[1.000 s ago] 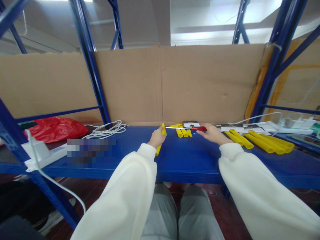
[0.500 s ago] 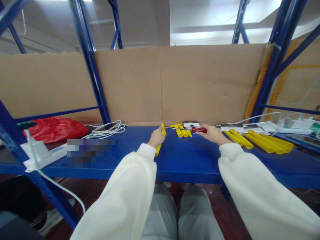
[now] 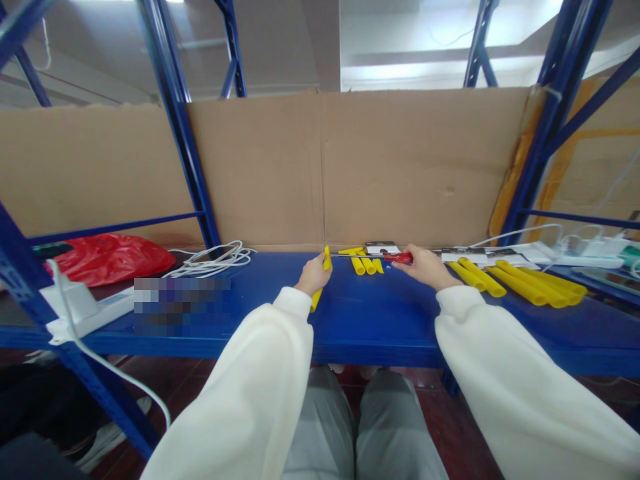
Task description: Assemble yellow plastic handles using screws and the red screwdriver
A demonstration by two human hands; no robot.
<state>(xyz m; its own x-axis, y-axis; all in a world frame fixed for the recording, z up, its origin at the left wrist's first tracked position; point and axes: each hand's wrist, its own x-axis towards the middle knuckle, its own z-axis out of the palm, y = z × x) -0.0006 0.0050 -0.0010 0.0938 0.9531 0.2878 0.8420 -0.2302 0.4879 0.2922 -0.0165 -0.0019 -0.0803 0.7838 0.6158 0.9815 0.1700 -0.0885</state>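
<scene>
My left hand [image 3: 313, 274] is closed round a yellow tube [image 3: 317, 299], whose ends stick out above and below the fingers. My right hand [image 3: 423, 267] grips the red handle of a screwdriver [image 3: 399, 257]. Its thin metal shaft runs level to the left, and the tip meets the upper part of the held tube; whether it has gone into the tube I cannot tell. Behind and below the shaft lie several short yellow tube pieces [image 3: 369, 265] on the blue shelf [image 3: 370, 313].
Several longer yellow tubes [image 3: 525, 283] lie at the right, in front of papers and a white power strip [image 3: 595, 248]. At the left are a coiled white cable [image 3: 220, 259], a red plastic bag [image 3: 115, 259] and another power strip [image 3: 107, 312]. A cardboard panel [image 3: 400, 167] closes the back.
My right hand has shifted slightly, its fingers resettled on the screwdriver handle, which sits a little higher. The left hand and its tube have stayed in place.
</scene>
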